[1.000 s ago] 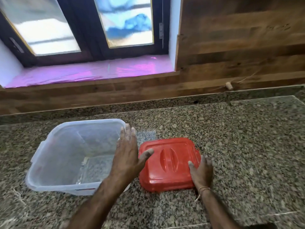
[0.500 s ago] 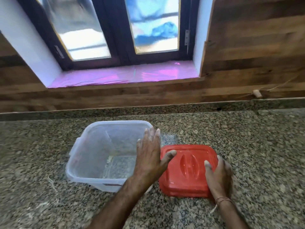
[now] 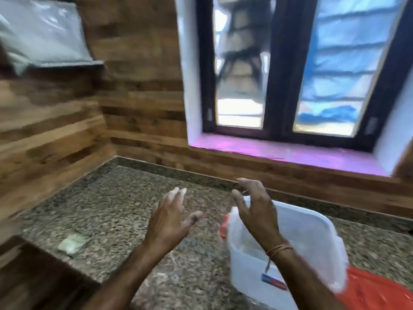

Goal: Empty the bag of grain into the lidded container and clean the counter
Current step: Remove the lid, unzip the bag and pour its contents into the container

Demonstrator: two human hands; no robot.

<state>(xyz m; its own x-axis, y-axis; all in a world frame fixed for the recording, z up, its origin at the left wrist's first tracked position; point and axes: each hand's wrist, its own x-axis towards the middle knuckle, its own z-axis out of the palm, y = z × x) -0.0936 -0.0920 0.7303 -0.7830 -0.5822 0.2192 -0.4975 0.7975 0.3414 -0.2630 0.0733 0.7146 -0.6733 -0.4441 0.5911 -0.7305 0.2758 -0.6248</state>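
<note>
While both hands hover spread, holding nothing: left hand (image 3: 169, 222), right hand (image 3: 257, 211) over translucent plastic container (image 3: 312, 238); likely light, stiff, slick; grip rim; grain bag unseen

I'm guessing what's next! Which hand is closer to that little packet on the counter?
Probably left. The left hand is open and nearer the packet. The right hand, also open, hovers over the clear container, farther away.
</note>
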